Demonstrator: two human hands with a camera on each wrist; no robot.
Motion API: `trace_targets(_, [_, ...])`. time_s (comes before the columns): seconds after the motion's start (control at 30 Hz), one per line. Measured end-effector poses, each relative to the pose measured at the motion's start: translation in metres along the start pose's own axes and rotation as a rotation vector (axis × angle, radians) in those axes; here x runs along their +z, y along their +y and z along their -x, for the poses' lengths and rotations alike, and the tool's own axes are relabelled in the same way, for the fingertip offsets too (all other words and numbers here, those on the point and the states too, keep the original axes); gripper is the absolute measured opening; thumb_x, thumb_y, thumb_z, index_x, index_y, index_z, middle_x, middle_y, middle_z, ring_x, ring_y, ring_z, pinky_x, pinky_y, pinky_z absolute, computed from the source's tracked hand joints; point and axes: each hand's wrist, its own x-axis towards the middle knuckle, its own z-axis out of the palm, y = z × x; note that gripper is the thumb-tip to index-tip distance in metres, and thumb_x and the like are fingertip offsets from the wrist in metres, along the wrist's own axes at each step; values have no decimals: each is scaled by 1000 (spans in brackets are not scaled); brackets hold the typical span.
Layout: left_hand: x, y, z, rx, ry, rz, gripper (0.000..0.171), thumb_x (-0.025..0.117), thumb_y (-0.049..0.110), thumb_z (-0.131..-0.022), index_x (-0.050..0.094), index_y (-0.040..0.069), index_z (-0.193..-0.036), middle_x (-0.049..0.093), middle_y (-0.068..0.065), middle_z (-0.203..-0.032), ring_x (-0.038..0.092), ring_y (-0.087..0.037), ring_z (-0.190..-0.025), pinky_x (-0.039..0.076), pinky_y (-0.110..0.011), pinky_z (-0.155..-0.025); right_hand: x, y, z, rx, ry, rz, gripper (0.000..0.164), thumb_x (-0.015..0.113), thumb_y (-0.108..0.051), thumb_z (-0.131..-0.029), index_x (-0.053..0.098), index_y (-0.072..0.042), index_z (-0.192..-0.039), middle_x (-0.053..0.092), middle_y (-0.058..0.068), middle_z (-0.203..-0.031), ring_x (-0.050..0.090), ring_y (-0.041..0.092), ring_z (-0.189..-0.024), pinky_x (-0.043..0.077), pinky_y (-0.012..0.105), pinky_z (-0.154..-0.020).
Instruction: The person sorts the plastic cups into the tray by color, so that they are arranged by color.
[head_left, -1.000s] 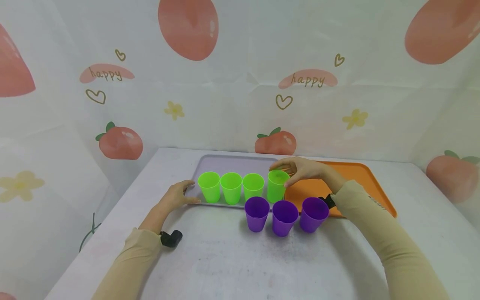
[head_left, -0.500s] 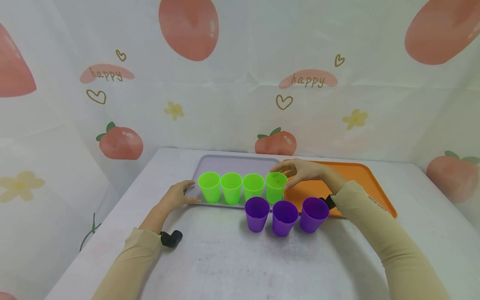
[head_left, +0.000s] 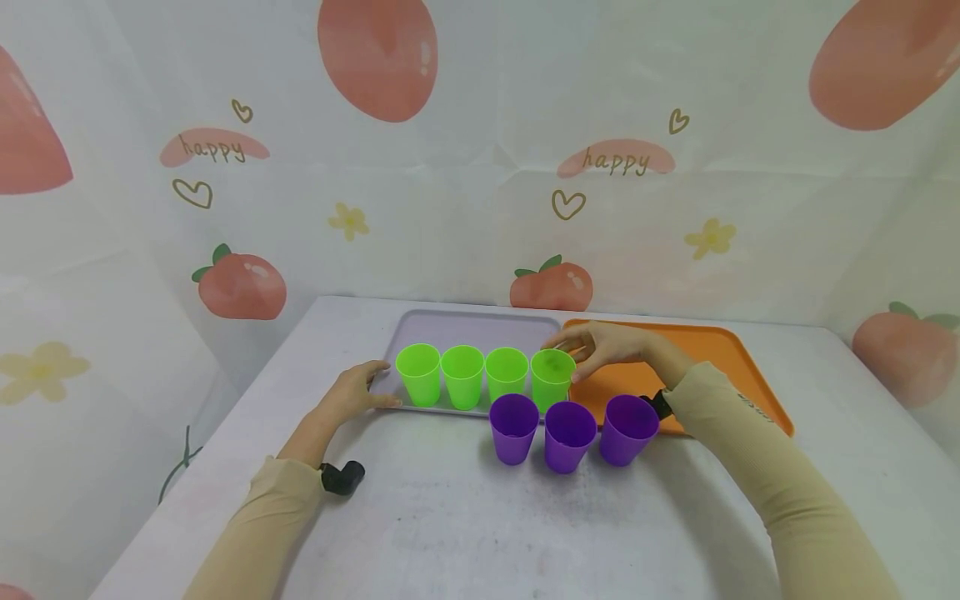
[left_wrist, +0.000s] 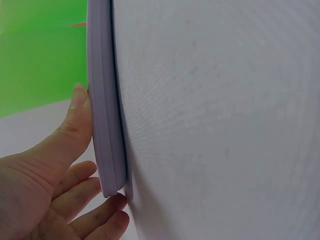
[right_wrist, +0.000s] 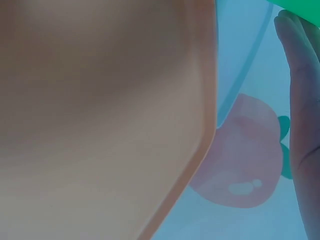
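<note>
In the head view several green cups stand in a row along the front of a grey tray (head_left: 465,322). My right hand (head_left: 611,346) holds the rightmost green cup (head_left: 550,385) near its rim, thumb on the near right side, fingers behind. The right wrist view catches only a bit of that green cup (right_wrist: 305,7) against the fingertips. My left hand (head_left: 348,393) grips the tray's front left corner beside the leftmost green cup (head_left: 420,383). In the left wrist view its thumb (left_wrist: 77,112) touches the tray rim (left_wrist: 104,110) and the fingers curl about the corner.
Three purple cups stand in front of the trays: a left one (head_left: 513,433), a middle one (head_left: 567,442) and a right one (head_left: 626,433). An orange tray (head_left: 708,367) lies right of the grey one, under my right forearm. A patterned cloth (head_left: 450,208) hangs behind the white table (head_left: 450,525).
My right hand has brought the rightmost green cup down and slightly left, into line with the other green cups. The left hand and the purple cups have stayed put.
</note>
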Motion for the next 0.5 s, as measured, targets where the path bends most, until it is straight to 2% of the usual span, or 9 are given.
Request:
trace_targets(0.1, [0,0,0,4,1,0,73,77,23,-76,43,-5,-134,44,-31,-136,44,-46,-125,39,-54,-104,0,0,1,10,4,-5,68,70,-3,-81,36,2,-140,40,23,-143,52,38,-124,53,36,-93])
trace_targets(0.33, [0,0,-1,5,-4,11,73,77,23,-76,43,-6,-134,43,-31,-137,44,-46,-125,40,-53,-104,-4,-5,7,0,48,50,68,68,-10,-83,34,2,-141,34,23,-148,33,44,-136,46,40,-103])
trace_targets(0.5, [0,1,0,7,1,2,73,77,24,-76,43,-6,-134,43,-31,-137,45,-46,-125,40,-53,-104,-9,-9,19,-19,107,82,61,64,-13,-87,36,0,-140,34,27,-146,37,45,-133,46,40,-103])
